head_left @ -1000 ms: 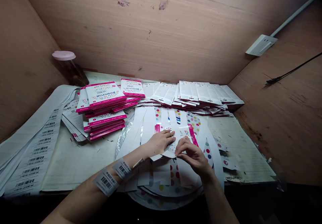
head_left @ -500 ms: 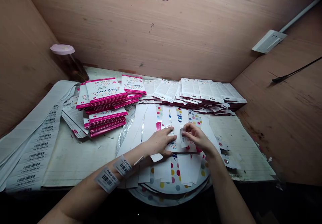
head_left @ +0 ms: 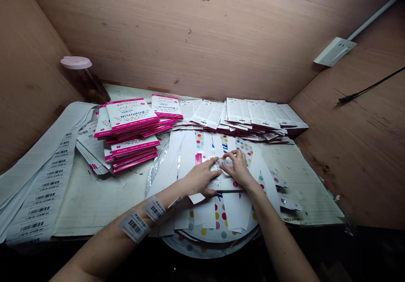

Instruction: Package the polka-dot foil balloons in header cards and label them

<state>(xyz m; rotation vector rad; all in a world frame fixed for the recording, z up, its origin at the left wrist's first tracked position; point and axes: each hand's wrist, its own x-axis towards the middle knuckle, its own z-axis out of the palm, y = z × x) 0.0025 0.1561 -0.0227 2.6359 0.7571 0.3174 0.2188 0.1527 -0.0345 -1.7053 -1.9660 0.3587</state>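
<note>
My left hand [head_left: 201, 177] lies with fingers outstretched on a white and pink balloon packet [head_left: 225, 185], pressing it down. My right hand [head_left: 239, 170] pinches a small printed label [head_left: 225, 164] over that packet, close to the left fingertips. Whether the label touches the packet I cannot tell. Barcode stickers [head_left: 134, 226] cling to my left forearm, and a white sticker piece [head_left: 196, 198] hangs by the wrist. Beneath the packet are white paper strips [head_left: 189, 155] and a stack of round dotted foil sheets [head_left: 204, 235].
Pink-banded packets [head_left: 129, 115] are piled at back left, and more packets lie back side up [head_left: 238, 111] along the rear. A long barcode label strip [head_left: 42, 197] drapes down the left. A pink-lidded bottle [head_left: 84, 77] stands in the corner. Wooden panels [head_left: 190, 41] enclose the table.
My right hand came away from the packet's near edge, turned up with the label, then moved left and down towards my left fingers. The packet now lies flatter; my left hand stays on it.
</note>
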